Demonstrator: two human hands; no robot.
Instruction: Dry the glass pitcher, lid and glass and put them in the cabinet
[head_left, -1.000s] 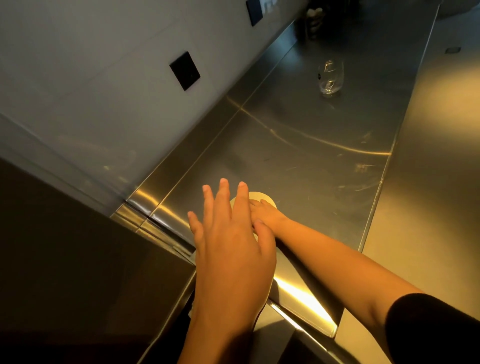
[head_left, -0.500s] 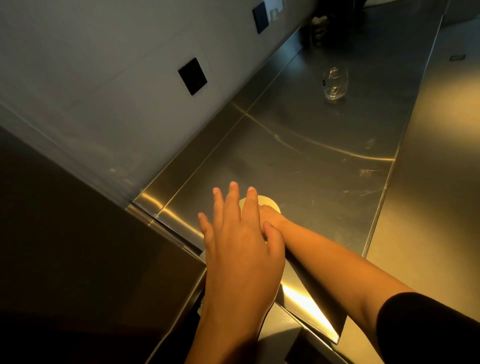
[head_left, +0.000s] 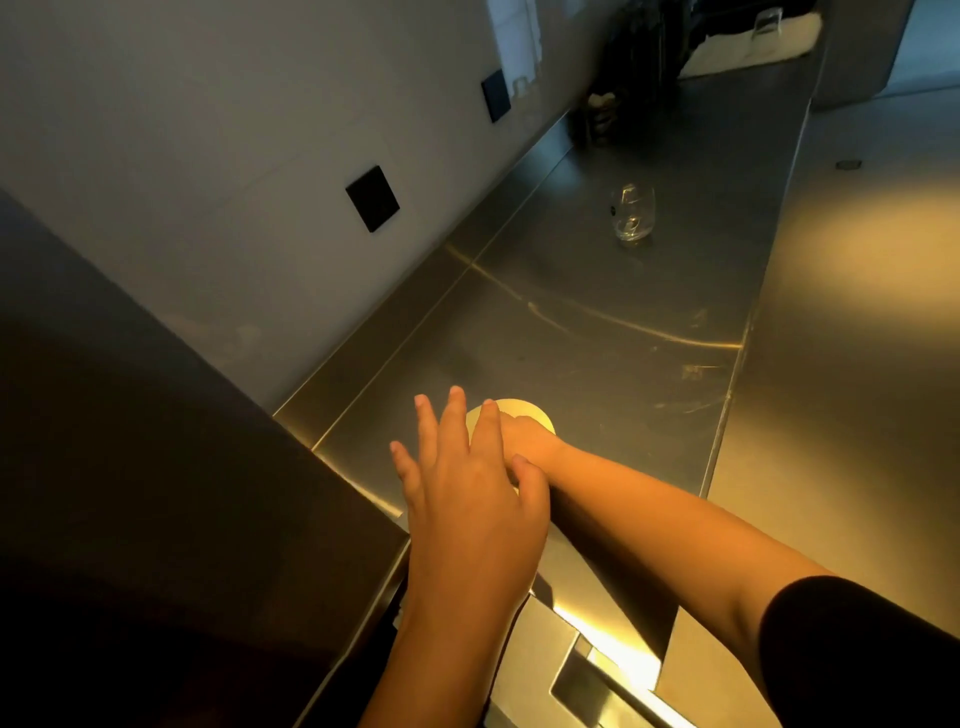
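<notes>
Stainless-steel worktop (head_left: 597, 322) running along a pale wall (head_left: 208, 130) with a black socket plate (head_left: 372, 198). Pale round lid (head_left: 527, 413) lies flat on the worktop near its wall-side edge. Right hand (head_left: 527, 441), arm in a black sleeve (head_left: 857, 660), rests on the lid; how its fingers lie cannot be told, being hidden. Left hand (head_left: 472, 499) is held over it, back up, fingers (head_left: 454, 415) straight and spread. Glass (head_left: 632, 212) stands upright farther along the worktop, well apart from both hands.

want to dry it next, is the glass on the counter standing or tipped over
Standing. The glass rests on its base on the steel counter, its sides rising straight, with nothing leaning on it.
</notes>
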